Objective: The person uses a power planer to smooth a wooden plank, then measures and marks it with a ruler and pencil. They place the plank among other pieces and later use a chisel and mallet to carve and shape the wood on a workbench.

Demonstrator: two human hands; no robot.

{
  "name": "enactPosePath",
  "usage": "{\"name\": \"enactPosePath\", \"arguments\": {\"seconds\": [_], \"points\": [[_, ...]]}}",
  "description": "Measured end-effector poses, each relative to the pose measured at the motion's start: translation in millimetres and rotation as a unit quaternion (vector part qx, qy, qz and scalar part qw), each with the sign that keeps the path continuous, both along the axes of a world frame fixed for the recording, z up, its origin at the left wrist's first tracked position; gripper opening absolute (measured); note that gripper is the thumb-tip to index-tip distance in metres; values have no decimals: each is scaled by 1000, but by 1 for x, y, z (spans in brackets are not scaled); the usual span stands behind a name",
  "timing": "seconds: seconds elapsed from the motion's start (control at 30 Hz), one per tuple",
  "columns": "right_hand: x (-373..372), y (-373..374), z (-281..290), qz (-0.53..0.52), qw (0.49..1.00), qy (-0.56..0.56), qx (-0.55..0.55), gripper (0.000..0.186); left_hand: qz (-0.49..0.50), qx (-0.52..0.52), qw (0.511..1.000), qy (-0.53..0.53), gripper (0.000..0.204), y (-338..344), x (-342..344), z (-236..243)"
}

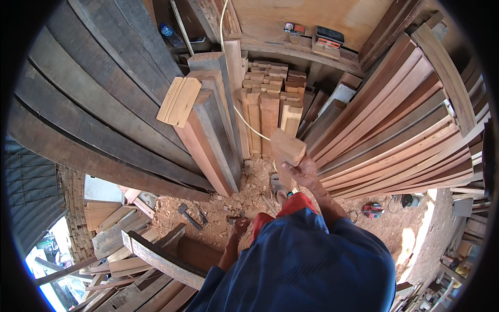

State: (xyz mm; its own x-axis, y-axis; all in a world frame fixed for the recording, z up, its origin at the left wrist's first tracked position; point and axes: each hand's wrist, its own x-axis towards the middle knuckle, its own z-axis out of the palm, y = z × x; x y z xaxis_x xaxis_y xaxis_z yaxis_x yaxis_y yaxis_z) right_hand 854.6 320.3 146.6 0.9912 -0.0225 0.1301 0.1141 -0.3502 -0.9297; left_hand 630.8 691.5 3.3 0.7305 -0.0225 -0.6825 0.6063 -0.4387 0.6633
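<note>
Far left it's rough, weathered gray planks, then a bluish plastic bottle (can't tell what's inside) and a smooth, grooved pale wood block topping an upright reddish timber. Next there's a hammer on curly wood shavings, with the left hand low down, can't tell if it's gripping anything. The right hand is clamped on a squared wooden piece mid-view, left of some long reddish boards.

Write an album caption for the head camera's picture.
Among long boards, the right hand holds a wooden piece, the left hand above wood shavings.
</note>
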Motion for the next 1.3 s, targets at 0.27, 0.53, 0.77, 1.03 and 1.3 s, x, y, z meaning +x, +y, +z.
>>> {"name": "enactPosePath", "arguments": {"seconds": [0.27, 0.53, 0.77, 1.03, 1.3], "points": [[25, -75, -23, -188, 955, 32, 228, 62, 27, -56, 996, 65, 35, 37, -11, -19], [75, -115, -37, -278, 944, -26, 174, 52, 94, -66, 993, 26, 48, 36, 28, -26], [144, -152, -59, -254, 769, -4, 587, 58, 35, -48, 997, 53, 43, -13, 74, 1], [163, -163, -131, -317, 948, 21, -11, 61, 0, -3, 994, 109, 44, -21, 79, 4], [137, -167, -156, -327, 924, 85, -178, 60, 8, 1, 984, 177, 47, -11, 73, -11]]}}
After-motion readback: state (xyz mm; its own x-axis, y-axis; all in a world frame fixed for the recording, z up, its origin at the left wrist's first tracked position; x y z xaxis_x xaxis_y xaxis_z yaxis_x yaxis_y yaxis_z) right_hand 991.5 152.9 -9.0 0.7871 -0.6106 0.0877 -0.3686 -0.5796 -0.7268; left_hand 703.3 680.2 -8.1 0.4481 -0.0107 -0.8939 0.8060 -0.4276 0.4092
